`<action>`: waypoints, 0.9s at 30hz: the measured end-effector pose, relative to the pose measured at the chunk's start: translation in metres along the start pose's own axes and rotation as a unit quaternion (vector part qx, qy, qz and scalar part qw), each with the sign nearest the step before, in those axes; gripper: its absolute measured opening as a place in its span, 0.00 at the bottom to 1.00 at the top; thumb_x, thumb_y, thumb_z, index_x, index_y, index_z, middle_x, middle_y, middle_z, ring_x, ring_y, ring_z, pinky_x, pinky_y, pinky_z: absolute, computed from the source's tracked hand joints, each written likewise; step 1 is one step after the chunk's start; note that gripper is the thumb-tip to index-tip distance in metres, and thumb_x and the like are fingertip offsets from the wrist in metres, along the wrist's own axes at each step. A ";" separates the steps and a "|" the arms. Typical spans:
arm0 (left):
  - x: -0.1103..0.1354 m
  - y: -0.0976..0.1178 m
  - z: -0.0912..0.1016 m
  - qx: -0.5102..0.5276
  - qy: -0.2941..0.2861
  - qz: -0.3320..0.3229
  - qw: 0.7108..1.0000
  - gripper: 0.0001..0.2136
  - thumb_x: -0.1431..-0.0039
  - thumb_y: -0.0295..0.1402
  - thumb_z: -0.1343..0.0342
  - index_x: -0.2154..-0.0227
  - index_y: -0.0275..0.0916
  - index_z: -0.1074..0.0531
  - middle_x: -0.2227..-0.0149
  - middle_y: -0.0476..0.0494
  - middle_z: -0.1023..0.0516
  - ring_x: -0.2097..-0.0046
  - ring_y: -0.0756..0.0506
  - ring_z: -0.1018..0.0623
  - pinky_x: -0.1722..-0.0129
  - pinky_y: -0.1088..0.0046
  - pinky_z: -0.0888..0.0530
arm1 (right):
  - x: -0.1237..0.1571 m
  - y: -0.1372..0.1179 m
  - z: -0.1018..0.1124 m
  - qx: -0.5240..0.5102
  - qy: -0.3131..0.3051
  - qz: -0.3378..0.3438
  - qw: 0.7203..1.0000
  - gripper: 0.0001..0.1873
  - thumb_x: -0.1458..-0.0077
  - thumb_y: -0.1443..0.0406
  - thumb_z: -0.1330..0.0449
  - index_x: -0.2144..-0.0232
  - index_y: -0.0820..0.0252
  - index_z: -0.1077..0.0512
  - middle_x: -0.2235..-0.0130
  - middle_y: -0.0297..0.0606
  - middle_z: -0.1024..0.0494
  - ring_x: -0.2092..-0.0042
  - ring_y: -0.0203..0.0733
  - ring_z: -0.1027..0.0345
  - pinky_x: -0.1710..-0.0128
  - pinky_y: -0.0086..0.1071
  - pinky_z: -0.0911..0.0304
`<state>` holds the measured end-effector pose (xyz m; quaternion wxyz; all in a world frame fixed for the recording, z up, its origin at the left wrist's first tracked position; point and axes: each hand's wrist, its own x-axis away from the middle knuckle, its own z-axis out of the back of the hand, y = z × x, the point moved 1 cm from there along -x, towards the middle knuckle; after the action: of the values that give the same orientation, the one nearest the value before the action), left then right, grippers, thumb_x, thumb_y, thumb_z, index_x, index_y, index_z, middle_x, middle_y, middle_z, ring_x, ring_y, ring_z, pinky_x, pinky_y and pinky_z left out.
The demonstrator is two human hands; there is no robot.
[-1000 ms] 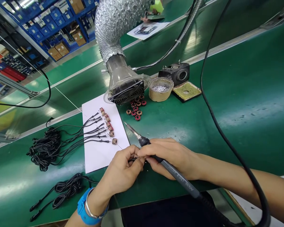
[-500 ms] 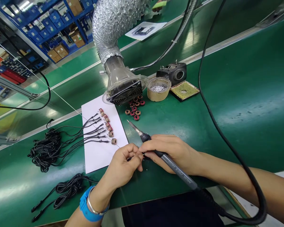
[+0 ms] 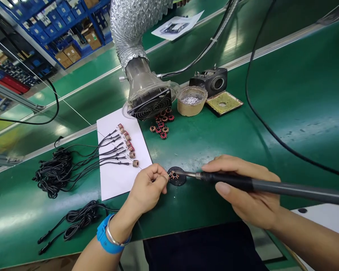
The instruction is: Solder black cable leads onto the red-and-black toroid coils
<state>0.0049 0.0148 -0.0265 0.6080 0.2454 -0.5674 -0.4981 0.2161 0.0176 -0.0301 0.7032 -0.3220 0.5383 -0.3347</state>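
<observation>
My right hand [image 3: 250, 199] grips a soldering iron [image 3: 237, 181] around its dark sleeve, thumb below and fingers above. The iron's tip points left and reaches a small ring-shaped coil [image 3: 173, 175] on a round black disc [image 3: 179, 182]. Pinched at the coil's left side, my left hand [image 3: 148, 186] holds the end of a thin wire, mostly hidden by the fingers. A black cable [image 3: 109, 208] runs toward that wrist from a loose bundle. To the left, several wound coils [image 3: 127, 137] stand by cable ends on white paper [image 3: 115, 184].
A fume extractor [image 3: 149, 103] hangs over a pile of ring coils [image 3: 161, 130]. Behind are a solder-filled tub [image 3: 190, 107], a black iron stand [image 3: 210, 81] and a yellow sponge tray [image 3: 224, 103]. Black cables [image 3: 55, 169] lie tangled at left; the iron's cord [image 3: 260, 120] arcs at right.
My right hand has drawn back to the right, away from my left fingers. The iron has swung round so its tip meets the coil. The coil and disc now show. My left hand stays pinched.
</observation>
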 end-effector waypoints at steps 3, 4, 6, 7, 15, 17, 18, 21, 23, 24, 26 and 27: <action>-0.002 -0.002 0.000 -0.001 0.000 0.002 1.000 0.04 0.47 0.30 0.50 0.75 0.38 0.33 0.84 0.55 0.34 0.79 0.53 0.38 0.75 0.77 0.41 | 0.000 0.003 -0.001 -0.014 -0.009 -0.021 1.000 0.09 0.46 0.69 0.45 0.62 0.58 0.28 0.73 0.36 0.27 0.74 0.38 0.34 0.76 0.33 0.40; -0.002 -0.003 0.000 -0.004 -0.002 0.000 1.000 0.04 0.46 0.30 0.50 0.74 0.38 0.33 0.83 0.55 0.34 0.78 0.53 0.38 0.75 0.77 0.41 | 0.000 0.004 -0.001 -0.013 -0.015 -0.024 1.000 0.09 0.47 0.69 0.45 0.62 0.58 0.29 0.73 0.36 0.27 0.74 0.38 0.35 0.76 0.33 0.40; -0.002 -0.004 0.001 -0.010 -0.005 -0.003 1.000 0.04 0.45 0.30 0.50 0.74 0.38 0.33 0.83 0.55 0.34 0.78 0.53 0.38 0.75 0.77 0.41 | -0.001 0.005 -0.002 -0.009 -0.021 -0.025 0.999 0.09 0.47 0.69 0.45 0.62 0.58 0.29 0.73 0.35 0.27 0.75 0.38 0.35 0.76 0.33 0.40; -0.001 -0.004 0.001 -0.011 -0.007 -0.005 1.000 0.04 0.45 0.30 0.50 0.74 0.38 0.33 0.82 0.55 0.34 0.78 0.53 0.37 0.75 0.77 0.41 | -0.002 0.005 -0.002 -0.008 -0.021 -0.024 0.999 0.09 0.47 0.69 0.45 0.62 0.58 0.29 0.73 0.35 0.28 0.75 0.38 0.36 0.76 0.33 0.40; 0.000 -0.002 0.001 -0.016 -0.009 -0.003 1.000 0.05 0.44 0.31 0.49 0.73 0.38 0.33 0.82 0.56 0.34 0.78 0.54 0.38 0.76 0.78 0.42 | -0.002 0.002 -0.003 -0.010 -0.031 -0.017 0.999 0.10 0.48 0.70 0.46 0.62 0.58 0.29 0.74 0.34 0.29 0.76 0.37 0.37 0.77 0.32 0.41; 0.000 -0.002 0.001 -0.018 -0.008 -0.001 1.000 0.05 0.44 0.31 0.49 0.74 0.38 0.33 0.82 0.56 0.34 0.78 0.54 0.38 0.77 0.78 0.42 | -0.002 0.001 -0.003 -0.018 -0.028 -0.010 0.999 0.11 0.49 0.71 0.46 0.62 0.58 0.29 0.75 0.33 0.30 0.77 0.36 0.39 0.77 0.32 0.42; 0.000 -0.002 0.001 -0.018 -0.008 -0.001 1.000 0.05 0.44 0.31 0.49 0.74 0.38 0.33 0.83 0.56 0.35 0.78 0.54 0.38 0.77 0.78 0.42 | -0.003 0.000 -0.004 -0.021 -0.027 -0.005 0.999 0.12 0.49 0.71 0.46 0.62 0.58 0.29 0.75 0.33 0.30 0.77 0.36 0.39 0.78 0.32 0.43; 0.000 -0.001 0.000 -0.020 -0.010 -0.002 1.000 0.05 0.45 0.31 0.49 0.74 0.37 0.34 0.83 0.56 0.35 0.78 0.54 0.38 0.76 0.78 0.42 | -0.004 -0.004 -0.006 -0.026 -0.028 0.005 0.999 0.13 0.50 0.72 0.46 0.62 0.57 0.29 0.76 0.34 0.31 0.77 0.36 0.40 0.78 0.33 0.44; -0.001 0.000 0.000 -0.021 -0.012 0.000 1.000 0.05 0.45 0.31 0.49 0.74 0.37 0.34 0.83 0.56 0.35 0.78 0.54 0.38 0.76 0.78 0.41 | -0.005 -0.005 -0.007 -0.030 -0.037 0.004 0.999 0.14 0.51 0.72 0.47 0.61 0.57 0.29 0.76 0.34 0.30 0.77 0.37 0.40 0.78 0.33 0.44; -0.001 0.001 0.000 -0.022 -0.012 0.001 1.000 0.05 0.45 0.32 0.49 0.74 0.37 0.34 0.83 0.56 0.35 0.78 0.54 0.38 0.76 0.78 0.41 | -0.005 -0.006 -0.008 -0.033 -0.036 0.004 0.999 0.14 0.51 0.72 0.47 0.61 0.57 0.29 0.76 0.34 0.30 0.77 0.37 0.40 0.78 0.33 0.44; 0.000 0.002 -0.001 -0.025 -0.010 0.005 1.000 0.06 0.45 0.32 0.49 0.74 0.37 0.34 0.83 0.56 0.35 0.79 0.54 0.38 0.77 0.78 0.42 | -0.005 -0.007 -0.008 -0.038 -0.033 0.006 0.999 0.14 0.51 0.72 0.47 0.61 0.57 0.29 0.75 0.34 0.30 0.77 0.36 0.41 0.79 0.33 0.45; 0.000 0.002 -0.001 -0.026 -0.009 0.008 1.000 0.06 0.45 0.33 0.49 0.74 0.37 0.34 0.83 0.56 0.35 0.79 0.54 0.38 0.77 0.78 0.42 | -0.005 -0.007 -0.008 -0.041 -0.031 0.007 0.999 0.15 0.51 0.72 0.47 0.61 0.57 0.29 0.75 0.34 0.31 0.78 0.36 0.41 0.79 0.33 0.46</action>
<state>0.0065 0.0156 -0.0252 0.6129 0.2210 -0.5618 -0.5099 0.2068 0.0169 -0.0236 0.7081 -0.3567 0.5318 -0.2977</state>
